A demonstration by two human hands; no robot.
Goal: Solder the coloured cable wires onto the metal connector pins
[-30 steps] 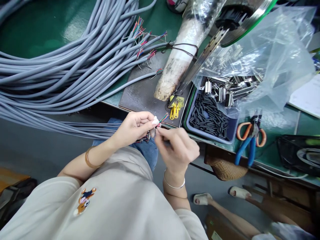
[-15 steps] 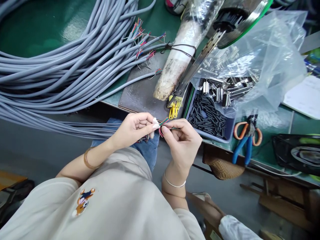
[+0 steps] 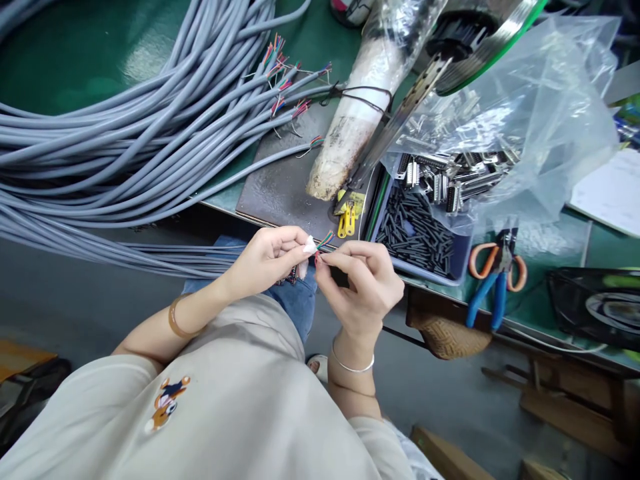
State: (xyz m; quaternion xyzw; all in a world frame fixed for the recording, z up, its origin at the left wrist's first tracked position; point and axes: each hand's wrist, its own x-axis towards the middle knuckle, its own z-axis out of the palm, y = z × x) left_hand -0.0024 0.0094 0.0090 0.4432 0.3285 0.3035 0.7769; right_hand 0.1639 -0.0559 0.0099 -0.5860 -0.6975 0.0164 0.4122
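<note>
My left hand pinches the end of a grey cable, its fingertips wrapped in white. Thin coloured wires, green, orange and red among them, fan out past those fingertips. Thumb and forefinger of my right hand are closed on red wires at the same end. The hands almost meet just off the bench edge, above my lap. Grey cables run in from the left toward my left hand. More stripped wire ends hang beneath it, partly hidden.
Coiled grey cables cover the bench's left side. Ahead are a wrapped white post and yellow clips. A blue bin holds black tubes and metal connectors. Cutters lie right of it.
My right fingers have drawn slightly down and left onto the red wires, apart from the green and orange ones. A bystander's leg at lower right has mostly gone from view.
</note>
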